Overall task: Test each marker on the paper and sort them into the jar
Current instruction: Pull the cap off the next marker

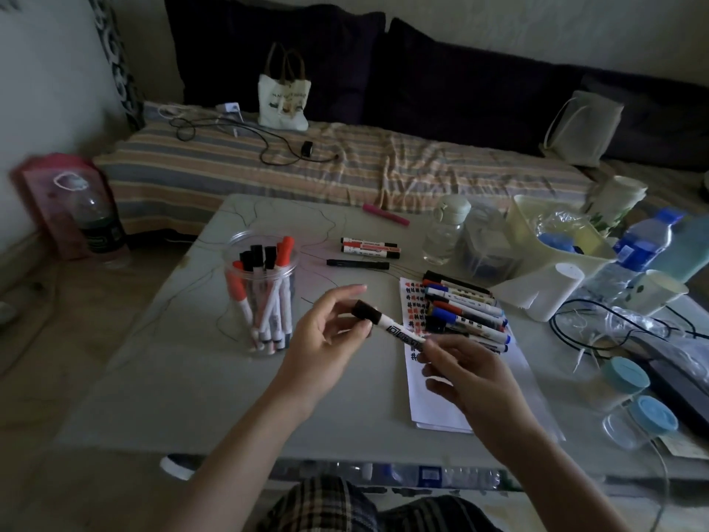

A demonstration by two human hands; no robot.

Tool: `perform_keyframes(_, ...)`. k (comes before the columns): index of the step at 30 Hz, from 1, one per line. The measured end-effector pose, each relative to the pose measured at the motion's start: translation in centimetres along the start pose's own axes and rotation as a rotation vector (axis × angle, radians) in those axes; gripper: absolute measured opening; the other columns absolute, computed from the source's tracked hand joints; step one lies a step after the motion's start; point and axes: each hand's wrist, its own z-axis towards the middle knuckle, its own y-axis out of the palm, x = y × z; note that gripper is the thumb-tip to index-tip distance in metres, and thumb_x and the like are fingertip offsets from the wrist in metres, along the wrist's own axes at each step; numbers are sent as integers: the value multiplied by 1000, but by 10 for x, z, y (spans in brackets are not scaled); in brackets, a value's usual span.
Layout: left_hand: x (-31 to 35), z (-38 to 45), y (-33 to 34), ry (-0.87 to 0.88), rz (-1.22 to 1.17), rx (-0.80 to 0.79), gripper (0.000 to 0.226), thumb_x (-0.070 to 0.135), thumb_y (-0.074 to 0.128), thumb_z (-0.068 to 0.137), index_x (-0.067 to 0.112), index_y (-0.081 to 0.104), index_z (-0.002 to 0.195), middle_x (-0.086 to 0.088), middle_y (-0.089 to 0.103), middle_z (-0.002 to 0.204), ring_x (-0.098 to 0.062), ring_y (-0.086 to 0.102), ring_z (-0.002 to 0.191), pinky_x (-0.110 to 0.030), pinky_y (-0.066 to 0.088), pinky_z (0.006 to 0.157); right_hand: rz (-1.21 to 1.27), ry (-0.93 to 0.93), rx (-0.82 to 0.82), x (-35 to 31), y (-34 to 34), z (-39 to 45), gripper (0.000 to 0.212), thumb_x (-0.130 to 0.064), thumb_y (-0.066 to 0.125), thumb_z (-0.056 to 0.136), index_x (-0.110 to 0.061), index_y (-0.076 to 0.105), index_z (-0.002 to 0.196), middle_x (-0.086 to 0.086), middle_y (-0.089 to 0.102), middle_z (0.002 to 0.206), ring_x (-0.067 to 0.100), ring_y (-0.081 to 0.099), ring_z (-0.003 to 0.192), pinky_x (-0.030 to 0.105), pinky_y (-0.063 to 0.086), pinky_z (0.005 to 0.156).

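Both hands hold one white marker with a black cap above the table. My left hand pinches its black cap end. My right hand grips the barrel's other end. Left of my hands stands a clear jar with several red-capped and black-capped markers upright in it. A white paper with red and black test marks lies under my right hand. A pile of several markers rests on the paper's far end.
Three markers and a pink one lie farther back on the table. At the right stand a clear bottle, a plastic bin, a paper roll, cables and blue-lidded jars. A striped bed lies behind.
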Motion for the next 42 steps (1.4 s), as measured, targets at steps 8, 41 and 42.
perform_keyframes(8, 52, -9, -25, 195, -58, 374, 22, 2, 70, 84, 12, 65, 103, -8, 73, 103, -15, 71, 92, -28, 56, 79, -375, -255, -114, -32, 66, 15, 10, -16, 74, 85, -19, 70, 94, -5, 76, 85, 6, 71, 79, 16, 53, 70)
perform_keyframes(41, 37, 71, 10, 460, 1299, -87, 19, 18, 58, 92, 12, 61, 110, -3, 57, 102, -20, 54, 96, -32, 51, 75, -708, -224, 75, 0, 5, 104, 13, -19, 65, 92, -30, 70, 94, -12, 72, 81, 4, 66, 59, 12, 50, 54)
perform_keyframes(42, 17, 72, 17, 358, 1301, -186, 21, 20, 55, 94, 13, 60, 113, -3, 55, 108, -21, 53, 103, -34, 51, 79, -766, -235, 57, 2, 7, 116, 15, -17, 64, 93, -27, 72, 101, -12, 71, 84, 2, 65, 61, 8, 49, 55)
